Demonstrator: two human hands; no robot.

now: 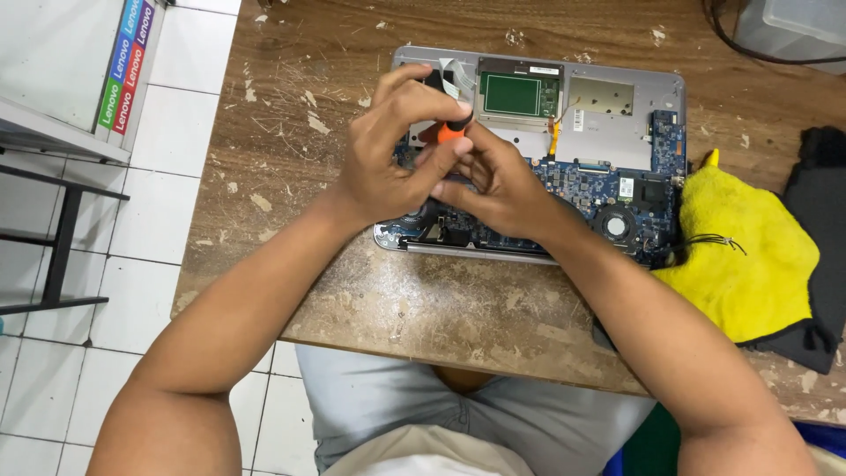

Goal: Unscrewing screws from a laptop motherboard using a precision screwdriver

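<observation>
Hands meet over open laptop (608,132) at table (423,308) centre: left hand (388,163) pinches orange screwdriver (448,132) top, right hand (502,189) closed round its shaft, tip hidden. Yellow cloth (749,264) at 3 o'clock. Risk: tip slips, gouges blue board (608,181) if tilted

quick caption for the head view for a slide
Both hands grip an orange-handled screwdriver over an opened laptop on a worn wooden table.

Under your grip an orange screwdriver handle (449,132) is showing against a blue circuit board (586,183); right of it a yellow cloth (749,264) is lying.
</observation>
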